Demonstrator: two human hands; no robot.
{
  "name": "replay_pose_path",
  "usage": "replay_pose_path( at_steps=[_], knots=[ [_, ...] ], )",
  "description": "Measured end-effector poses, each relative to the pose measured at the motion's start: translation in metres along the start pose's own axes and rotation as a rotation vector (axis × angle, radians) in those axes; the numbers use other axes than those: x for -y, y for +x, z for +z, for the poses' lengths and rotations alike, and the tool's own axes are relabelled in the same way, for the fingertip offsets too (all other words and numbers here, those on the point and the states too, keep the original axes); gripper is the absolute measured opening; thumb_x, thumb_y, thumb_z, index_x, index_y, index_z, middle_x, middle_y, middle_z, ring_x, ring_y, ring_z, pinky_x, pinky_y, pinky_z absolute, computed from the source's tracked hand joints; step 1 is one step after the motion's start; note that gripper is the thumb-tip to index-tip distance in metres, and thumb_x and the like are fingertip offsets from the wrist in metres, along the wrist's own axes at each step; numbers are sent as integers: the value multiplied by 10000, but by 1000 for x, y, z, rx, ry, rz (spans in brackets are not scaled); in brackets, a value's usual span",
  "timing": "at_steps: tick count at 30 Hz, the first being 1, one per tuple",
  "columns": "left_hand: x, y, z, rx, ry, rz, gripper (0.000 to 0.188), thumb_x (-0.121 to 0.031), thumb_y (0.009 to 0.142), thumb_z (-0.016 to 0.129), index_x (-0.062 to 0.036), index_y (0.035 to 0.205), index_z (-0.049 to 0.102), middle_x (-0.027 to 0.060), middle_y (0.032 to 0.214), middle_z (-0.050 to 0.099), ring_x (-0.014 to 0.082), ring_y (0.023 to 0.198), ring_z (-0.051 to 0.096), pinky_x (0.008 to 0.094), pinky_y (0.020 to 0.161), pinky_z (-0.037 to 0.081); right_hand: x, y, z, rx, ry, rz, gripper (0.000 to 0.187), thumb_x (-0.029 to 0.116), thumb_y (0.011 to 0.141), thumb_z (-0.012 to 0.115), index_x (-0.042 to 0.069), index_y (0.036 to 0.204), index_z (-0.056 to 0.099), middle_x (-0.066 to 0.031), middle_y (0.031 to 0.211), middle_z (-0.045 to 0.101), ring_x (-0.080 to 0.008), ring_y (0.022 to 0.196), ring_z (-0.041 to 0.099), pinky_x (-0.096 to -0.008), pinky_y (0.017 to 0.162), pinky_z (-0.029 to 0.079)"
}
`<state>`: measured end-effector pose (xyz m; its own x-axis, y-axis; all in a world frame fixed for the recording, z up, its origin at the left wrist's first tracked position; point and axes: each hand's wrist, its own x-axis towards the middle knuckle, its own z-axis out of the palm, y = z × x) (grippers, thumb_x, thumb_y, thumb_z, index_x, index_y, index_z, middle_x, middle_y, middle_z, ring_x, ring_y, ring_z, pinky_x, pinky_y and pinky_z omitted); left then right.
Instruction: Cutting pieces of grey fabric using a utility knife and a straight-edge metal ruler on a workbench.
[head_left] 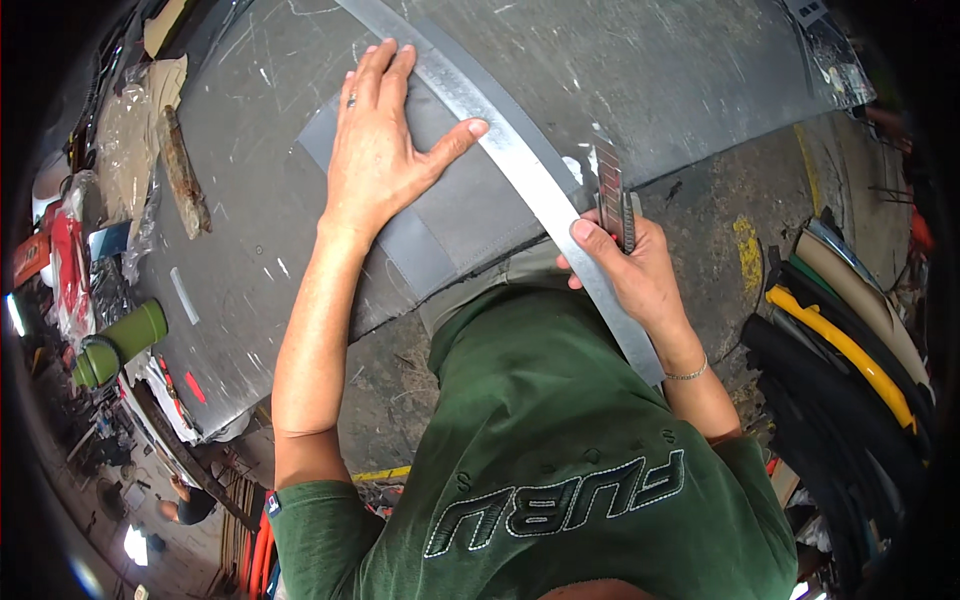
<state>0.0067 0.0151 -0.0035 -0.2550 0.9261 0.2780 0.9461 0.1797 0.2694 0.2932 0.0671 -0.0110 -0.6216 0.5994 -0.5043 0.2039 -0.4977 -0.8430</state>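
Observation:
A long metal straightedge runs slantwise over a grey sheet that looks like leather or vinyl. My left hand lies flat on the sheet with fingers stretched out, its thumb touching the straightedge. Beyond the table's near edge, my right hand holds a snap-off utility knife, its segmented blade pointing away from me. The thumb of that same hand rests on the straightedge, and fingertips show at its other side. The straightedge's near end reaches past the table toward my right forearm.
The dark, scratched worktable spreads ahead and left. On its left side are a green bottle, clear plastic wrapping and a worn stick. Rolls of material, one yellow, stand at right. Another person is at lower left.

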Motion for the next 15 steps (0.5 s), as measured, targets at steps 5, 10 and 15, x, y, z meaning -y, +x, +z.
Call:
replay_pose_path(
  at_steps=[5, 10, 15],
  knots=[
    [-1, -1, -1, 10, -10, -2, 959, -590, 810, 819, 11, 1486, 500, 238, 1579, 431, 418, 1490, 376, 511, 1231, 321, 0, 0, 0, -2, 6, 16, 301, 282, 1010, 706, -16, 1036, 683, -89, 852, 721, -152, 735, 722, -286, 602, 599],
    [0, 0, -2, 8, -8, -8, 947, -574, 807, 824, 18, 1476, 510, 238, 1581, 429, 420, 1486, 383, 504, 1234, 318, 1, 2, 0, -11, 35, 29, 302, 279, 1011, 703, -21, 1043, 684, -97, 846, 726, -151, 730, 721, -287, 600, 600],
    [0, 1, -1, 9, 7, 4, 950, -566, 797, 833, 13, 1478, 511, 235, 1580, 431, 417, 1476, 399, 501, 1231, 322, 2, 2, -1, 7, 10, -1, 294, 263, 1010, 700, -26, 1054, 681, -102, 855, 730, -154, 739, 724, -287, 599, 600]
  ],
)
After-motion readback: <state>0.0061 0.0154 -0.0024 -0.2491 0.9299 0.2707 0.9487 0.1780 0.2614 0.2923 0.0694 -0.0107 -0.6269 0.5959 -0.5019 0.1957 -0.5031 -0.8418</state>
